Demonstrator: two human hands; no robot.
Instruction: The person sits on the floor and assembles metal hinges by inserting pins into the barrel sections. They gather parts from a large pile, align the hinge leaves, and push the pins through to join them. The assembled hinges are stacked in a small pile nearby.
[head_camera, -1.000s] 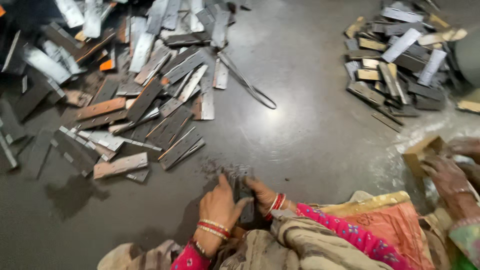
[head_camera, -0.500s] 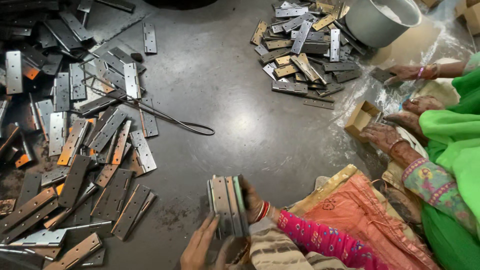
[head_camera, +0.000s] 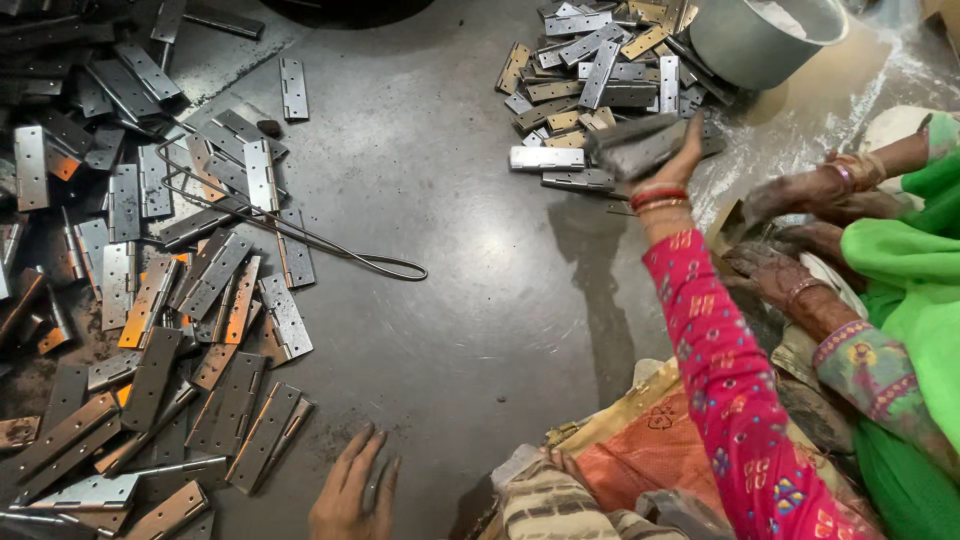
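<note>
Flat grey metal hinges (head_camera: 632, 148), right hand (head_camera: 672, 160) gripping

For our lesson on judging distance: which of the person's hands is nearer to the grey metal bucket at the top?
Right. The right hand, holding a stack of hinges, reaches out just below-left of the bucket. The left hand rests on the floor, far across the frame.

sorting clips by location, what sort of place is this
Probably a small metal-hardware workshop, with work done on the floor: heaps of hinges on bare grey floor, a metal pot, and a co-worker's hand alongside.
</note>
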